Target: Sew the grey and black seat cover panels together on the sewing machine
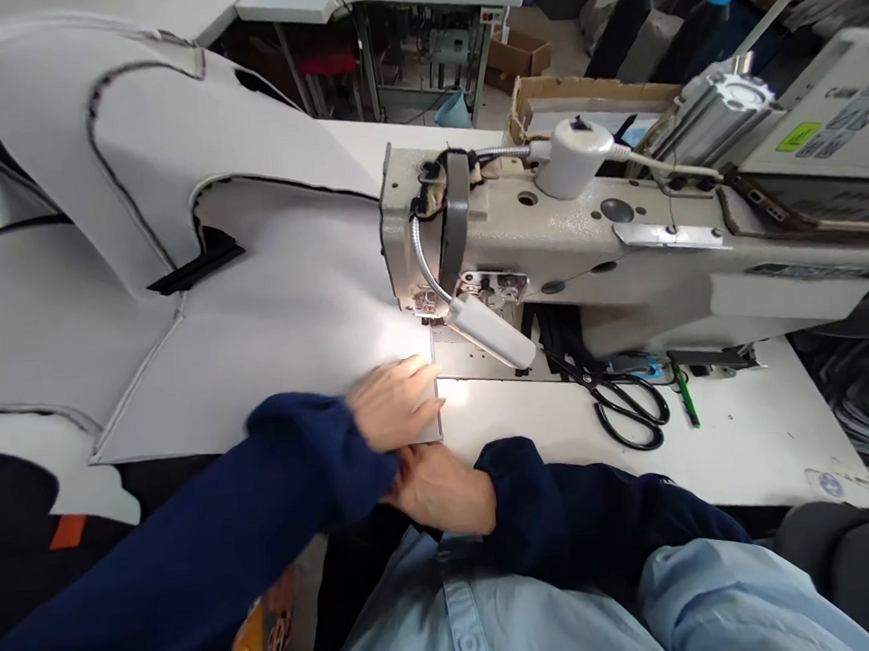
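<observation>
A large grey fabric panel point(268, 308) with black-edged seams lies spread over the sewing table, its right edge by the needle area of the sewing machine point(570, 235). My left hand point(393, 401) rests flat on the fabric's near right corner, fingers stretched toward the needle plate point(474, 357). My right hand point(443, 487) sits at the table's front edge under the left forearm, at the fabric's lower edge; its fingers are hidden. Both arms wear dark blue sleeves.
Black scissors point(625, 406) and a green pen point(685, 396) lie on the white table right of the needle. A small lamp point(491, 331) hangs by the needle. A cardboard box point(582, 98) stands behind the machine. Other work tables stand at the back.
</observation>
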`<state>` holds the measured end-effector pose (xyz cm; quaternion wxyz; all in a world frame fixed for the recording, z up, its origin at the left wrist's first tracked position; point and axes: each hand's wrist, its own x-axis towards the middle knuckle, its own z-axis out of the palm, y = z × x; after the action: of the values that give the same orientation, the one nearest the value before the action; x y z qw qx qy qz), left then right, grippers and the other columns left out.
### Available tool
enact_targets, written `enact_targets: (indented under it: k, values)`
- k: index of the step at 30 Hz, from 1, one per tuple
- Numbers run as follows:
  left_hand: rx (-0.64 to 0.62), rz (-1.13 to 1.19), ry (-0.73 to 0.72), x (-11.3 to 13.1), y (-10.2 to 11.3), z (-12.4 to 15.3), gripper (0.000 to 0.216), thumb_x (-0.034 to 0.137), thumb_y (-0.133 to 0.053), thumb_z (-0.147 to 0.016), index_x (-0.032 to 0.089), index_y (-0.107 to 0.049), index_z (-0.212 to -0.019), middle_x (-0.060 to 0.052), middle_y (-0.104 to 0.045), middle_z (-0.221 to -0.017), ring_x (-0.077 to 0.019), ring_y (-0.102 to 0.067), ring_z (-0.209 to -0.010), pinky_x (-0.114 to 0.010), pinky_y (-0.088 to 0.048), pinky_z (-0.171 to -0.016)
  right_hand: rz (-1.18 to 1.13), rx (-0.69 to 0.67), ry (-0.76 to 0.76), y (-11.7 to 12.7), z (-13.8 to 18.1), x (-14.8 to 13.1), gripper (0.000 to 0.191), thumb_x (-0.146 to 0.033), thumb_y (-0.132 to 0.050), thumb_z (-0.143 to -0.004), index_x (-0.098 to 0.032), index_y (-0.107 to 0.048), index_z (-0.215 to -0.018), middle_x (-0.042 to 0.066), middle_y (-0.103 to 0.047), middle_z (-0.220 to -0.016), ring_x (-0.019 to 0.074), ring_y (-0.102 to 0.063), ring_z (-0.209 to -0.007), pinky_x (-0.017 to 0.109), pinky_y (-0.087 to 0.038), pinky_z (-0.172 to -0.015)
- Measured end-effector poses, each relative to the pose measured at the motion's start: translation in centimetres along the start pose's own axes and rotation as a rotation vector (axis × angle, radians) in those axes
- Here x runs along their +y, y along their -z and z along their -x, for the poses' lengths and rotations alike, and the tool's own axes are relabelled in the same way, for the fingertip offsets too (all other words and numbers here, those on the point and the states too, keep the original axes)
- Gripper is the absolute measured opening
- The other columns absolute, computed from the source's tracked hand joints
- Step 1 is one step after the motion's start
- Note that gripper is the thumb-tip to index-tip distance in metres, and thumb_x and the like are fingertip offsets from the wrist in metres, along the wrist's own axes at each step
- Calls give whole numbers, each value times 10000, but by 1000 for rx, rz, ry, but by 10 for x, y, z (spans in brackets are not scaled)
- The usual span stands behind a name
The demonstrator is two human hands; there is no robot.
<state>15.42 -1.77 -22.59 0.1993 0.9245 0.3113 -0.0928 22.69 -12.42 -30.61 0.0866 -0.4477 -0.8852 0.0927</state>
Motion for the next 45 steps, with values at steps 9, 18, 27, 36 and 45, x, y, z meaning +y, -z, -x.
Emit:
enact_targets:
  k: [9,18,27,36,45]
  values:
    - [-5,-283,-341,-47,-41,57,553,0,-369,-819,208,-526,-1307,-58,-475,-1411,-187,-346,-1371,-405,-274,-1161,-22,159,-139,-17,10,-38,711,-505,-495,-901,74,-431,-1309,351,-445,-1333,372,-464,-1260,567,-353,-1062]
    - [23,-368,-301,-37,-38,45,467,65,-342,-895,195,-554,-1290,-60,-514,-1374,-198,-478,-1265,-332,-473,-1005,-6,194,-153,-17,10,-36,687,-500,-527,-886,46,-454,-1297,336,-462,-1327,354,-471,-1262,549,-351,-1078]
    - [212,-314,-505,-72,-69,40,490,46,-416,-836,196,-548,-1283,-3,-570,-1311,-153,-421,-1292,-256,-391,-1068,10,268,-178,-16,3,-34,689,-508,-479,-910,71,-451,-1282,327,-499,-1290,375,-463,-1257,557,-390,-1035]
    - [241,-241,-406,-76,-60,10,378,80,-434,-840,232,-636,-1122,-32,-634,-1075,-148,-557,-967,-247,-509,-783,58,273,-184,-7,-13,-11,641,-471,-484,-918,84,-496,-1239,327,-544,-1231,367,-519,-1194,518,-430,-1001]
    - [222,-272,-473,-84,-38,-12,369,88,-445,-821,221,-631,-1111,-40,-633,-1082,-154,-538,-999,-242,-483,-823,120,252,-173,-2,-31,14,549,-390,-495,-920,89,-548,-1184,310,-587,-1167,364,-557,-1127,512,-447,-981]
